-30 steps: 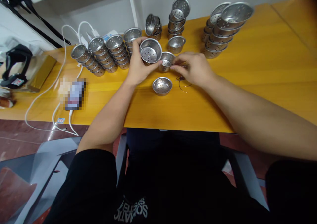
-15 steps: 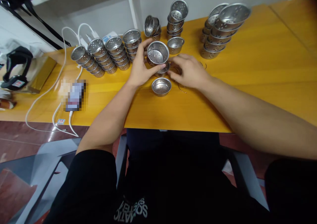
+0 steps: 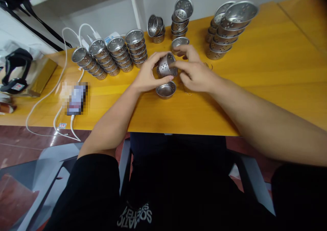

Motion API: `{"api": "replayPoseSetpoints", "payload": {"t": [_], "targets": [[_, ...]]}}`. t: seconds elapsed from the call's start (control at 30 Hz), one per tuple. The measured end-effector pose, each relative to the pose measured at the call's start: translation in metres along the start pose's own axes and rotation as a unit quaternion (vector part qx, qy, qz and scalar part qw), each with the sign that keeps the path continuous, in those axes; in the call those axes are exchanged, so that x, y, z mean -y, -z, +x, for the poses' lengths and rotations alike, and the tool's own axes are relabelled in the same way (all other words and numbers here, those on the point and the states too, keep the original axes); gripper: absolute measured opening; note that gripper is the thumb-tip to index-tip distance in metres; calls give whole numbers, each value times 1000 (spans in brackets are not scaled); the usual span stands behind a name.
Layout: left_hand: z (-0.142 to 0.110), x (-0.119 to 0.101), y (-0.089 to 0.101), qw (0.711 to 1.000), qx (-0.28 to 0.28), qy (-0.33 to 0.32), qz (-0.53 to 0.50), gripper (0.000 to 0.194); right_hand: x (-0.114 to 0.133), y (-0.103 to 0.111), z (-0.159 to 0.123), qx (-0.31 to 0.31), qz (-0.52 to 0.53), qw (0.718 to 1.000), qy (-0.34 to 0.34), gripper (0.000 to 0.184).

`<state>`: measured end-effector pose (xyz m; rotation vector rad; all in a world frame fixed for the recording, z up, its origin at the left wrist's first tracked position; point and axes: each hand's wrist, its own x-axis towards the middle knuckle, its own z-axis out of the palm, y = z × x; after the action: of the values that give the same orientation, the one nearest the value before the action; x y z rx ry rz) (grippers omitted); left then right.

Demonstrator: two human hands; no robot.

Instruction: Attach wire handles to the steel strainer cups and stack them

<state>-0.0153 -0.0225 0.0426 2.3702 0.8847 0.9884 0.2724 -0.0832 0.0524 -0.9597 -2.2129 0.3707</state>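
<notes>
My left hand point(image 3: 146, 77) grips a small perforated metal cup point(image 3: 165, 64), tilted on its side above the yellow table point(image 3: 268, 74). Fingers of my right hand point(image 3: 195, 71) pinch the same cup at its rim from the right. Just below both hands a shallow perforated cup point(image 3: 166, 89) sits upright on the table. Thin wire pieces point(image 3: 187, 92) lie by my right hand. Another single cup point(image 3: 180, 42) stands just behind my right fingers.
Leaning stacks of perforated cups point(image 3: 112, 55) line the back left; taller stacks point(image 3: 181, 18) and wider bowls point(image 3: 227, 26) stand at the back and back right. A phone point(image 3: 76, 98) with white cables point(image 3: 63, 88) lies at left. The table's front edge runs near my lap.
My left hand has brought the cup down and tilted it sideways. My right hand has risen from the wire pieces on the table and taken hold of the cup's rim.
</notes>
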Motion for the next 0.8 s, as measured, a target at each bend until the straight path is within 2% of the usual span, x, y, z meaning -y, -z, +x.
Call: {"api": "replayPoseSetpoints", "payload": {"t": [0.1, 0.2, 0.33, 0.5, 0.67, 0.8], "targets": [[0, 0, 1, 1000, 0, -1, 9, 125, 2, 8, 0, -4, 12, 1000, 6, 38], [1, -1, 4, 1000, 1, -3, 9, 125, 7, 18, -2, -11, 43, 999, 25, 30], [2, -4, 7, 1000, 0, -7, -20, 130, 11, 23, -3, 1, 58, 998, 26, 41], [4, -16, 12, 998, 15, 37, -45, 121, 6, 26, -2, 10, 63, 998, 6, 57], [5, -18, 16, 996, 35, 50, -63, 115, 8, 27, -2, 7, 65, 998, -23, 53], [6, -9, 14, 997, 47, 21, -65, 114, 9, 25, -3, -10, 70, 996, -48, 46]]}}
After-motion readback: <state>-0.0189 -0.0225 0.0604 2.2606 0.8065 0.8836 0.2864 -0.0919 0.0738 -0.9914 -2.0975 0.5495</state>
